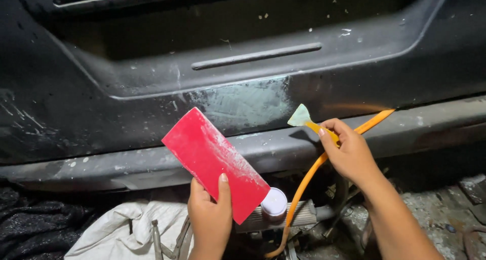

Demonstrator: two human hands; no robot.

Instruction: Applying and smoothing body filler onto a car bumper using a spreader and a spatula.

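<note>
My left hand (210, 214) holds a flat red rectangular board (212, 161) by its lower edge; its face is smeared with pale filler. My right hand (347, 151) grips a small yellow-handled putty spreader (304, 119), whose pale green blade points up-left toward a black car body panel (152, 77). A patch of pale greenish filler (243, 104) is spread on the panel just left of the blade. The blade hangs close to the panel's lower edge; contact cannot be told.
An orange hose (309, 176) runs from the right down under the car. A small white-lidded round tin (274, 204) sits below the red board. A white cloth with metal tools (126, 229) lies at lower left. Gritty ground (445, 209) shows at right.
</note>
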